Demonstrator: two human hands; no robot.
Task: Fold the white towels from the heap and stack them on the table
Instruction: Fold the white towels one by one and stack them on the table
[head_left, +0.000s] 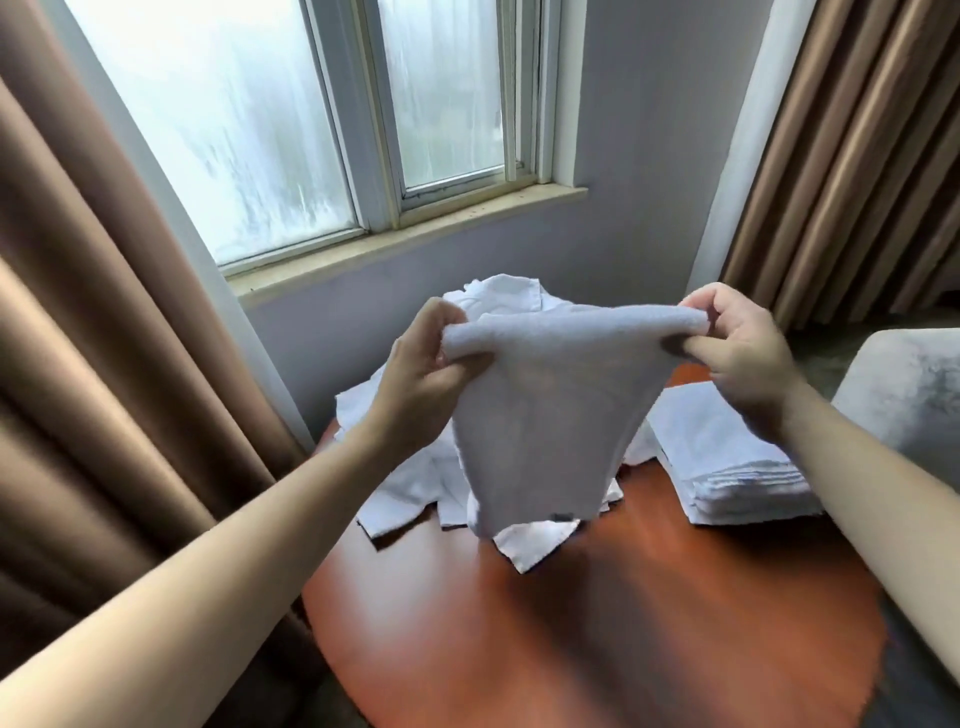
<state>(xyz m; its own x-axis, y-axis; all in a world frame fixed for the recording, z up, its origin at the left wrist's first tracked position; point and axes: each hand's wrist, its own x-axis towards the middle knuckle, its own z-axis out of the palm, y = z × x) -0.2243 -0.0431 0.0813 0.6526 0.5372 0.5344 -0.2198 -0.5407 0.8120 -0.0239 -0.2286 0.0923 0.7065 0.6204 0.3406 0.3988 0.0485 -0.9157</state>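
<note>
A person holds a white towel (545, 410) up in the air above a round reddish-brown table (571, 634), stretched between both hands. The left grip (421, 358), a bare hand, pinches the towel's upper left corner, with the thumb on the near side and the fingers curled behind the bunched cloth. The right grip (743, 348) pinches the upper right corner in the same way, its fingers bent round the top edge. The top edge runs almost level between the two hands, and the rest of the towel hangs down and narrows toward its lower end, which reaches down in front of the heap (400, 483). This heap of loose, crumpled white towels lies on the far left part of the table, partly hidden behind the held towel. A neat stack of folded towels (727, 462) sits on the right side of the table, just beside the heap. Behind the table is a window (291, 130) with a pale sill (405, 234), with brown curtains (78, 322) on either side. A grey padded chair (909, 395) stands at the right edge, near the stack.
</note>
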